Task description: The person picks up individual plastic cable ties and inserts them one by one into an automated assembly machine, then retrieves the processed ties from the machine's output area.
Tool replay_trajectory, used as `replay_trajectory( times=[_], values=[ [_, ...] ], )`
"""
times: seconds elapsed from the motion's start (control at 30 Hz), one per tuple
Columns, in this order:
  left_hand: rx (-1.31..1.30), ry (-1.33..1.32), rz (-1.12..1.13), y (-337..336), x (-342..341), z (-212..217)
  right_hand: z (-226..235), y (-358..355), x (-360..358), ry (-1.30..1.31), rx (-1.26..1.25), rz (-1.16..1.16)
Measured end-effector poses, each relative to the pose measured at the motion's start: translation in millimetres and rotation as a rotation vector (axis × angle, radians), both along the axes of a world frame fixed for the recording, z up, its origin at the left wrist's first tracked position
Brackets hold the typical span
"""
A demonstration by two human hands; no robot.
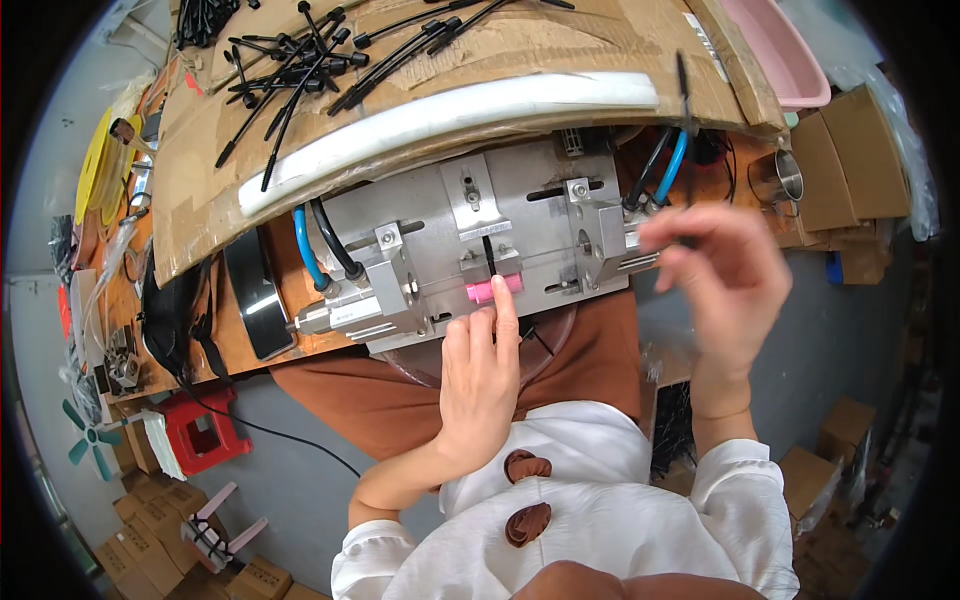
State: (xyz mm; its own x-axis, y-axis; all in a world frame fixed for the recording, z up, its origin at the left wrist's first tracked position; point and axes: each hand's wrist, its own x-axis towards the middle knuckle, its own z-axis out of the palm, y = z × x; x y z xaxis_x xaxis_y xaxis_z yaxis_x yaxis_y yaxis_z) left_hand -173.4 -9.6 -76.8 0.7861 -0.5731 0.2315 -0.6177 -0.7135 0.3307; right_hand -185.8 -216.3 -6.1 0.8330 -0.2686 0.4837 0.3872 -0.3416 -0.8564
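My left hand (480,375) reaches over the front of a grey metal fixture (440,215). Its index finger is stretched out and touches a small pink cylinder (482,290), while the other fingers bend loosely beside it. A short black stem (489,255) rises behind the cylinder, under a metal bracket (474,205). To the right, my right hand (725,275) is raised and smeared by motion. Between its thumb and fingers is a thin black rod (684,100), standing nearly upright. Air cylinders (375,305) flank the fixture.
Black rods with knobbed ends (300,75) lie piled on cardboard (420,70) behind a white foam strip (450,115). Blue and black hoses (305,250) rise beside the fixture. A phone (257,295) lies left; a metal cup (778,178) stands right. A red stool (205,430) is below.
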Motion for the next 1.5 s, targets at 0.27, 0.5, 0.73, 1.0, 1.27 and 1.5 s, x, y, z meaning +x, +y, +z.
replay_trajectory(
  times=[0.27, 0.5, 0.73, 1.0, 1.27, 1.5],
  values=[
    [-0.118, -0.529, -0.084, -7.6, 137.0, 89.5, -76.6, 57.2, -24.1, 0.032, -0.589, 0.064],
    [-0.027, -0.182, -0.267, -28.8, 247.8, 124.3, -88.0, 71.9, -13.1, 0.095, -0.597, 0.08],
    [-0.266, -0.633, -0.25, -21.3, 196.9, 134.2, -25.3, 36.1, 7.4, 0.005, -0.715, 0.211],
    [-0.151, -0.205, -0.178, 30.2, 154.3, 118.5, 44.3, -34.0, 211.0, -0.442, -1.399, -0.178],
    [-0.278, -0.174, -0.085, 40.1, 42.8, 64.1, 73.6, -55.0, 222.0, 0.12, -0.015, 0.167],
    [-0.217, -0.048, -0.013, -4.0, 1.2, -3.9, 76.7, -64.2, 220.7, -0.13, 0.225, 0.285]
  ],
)
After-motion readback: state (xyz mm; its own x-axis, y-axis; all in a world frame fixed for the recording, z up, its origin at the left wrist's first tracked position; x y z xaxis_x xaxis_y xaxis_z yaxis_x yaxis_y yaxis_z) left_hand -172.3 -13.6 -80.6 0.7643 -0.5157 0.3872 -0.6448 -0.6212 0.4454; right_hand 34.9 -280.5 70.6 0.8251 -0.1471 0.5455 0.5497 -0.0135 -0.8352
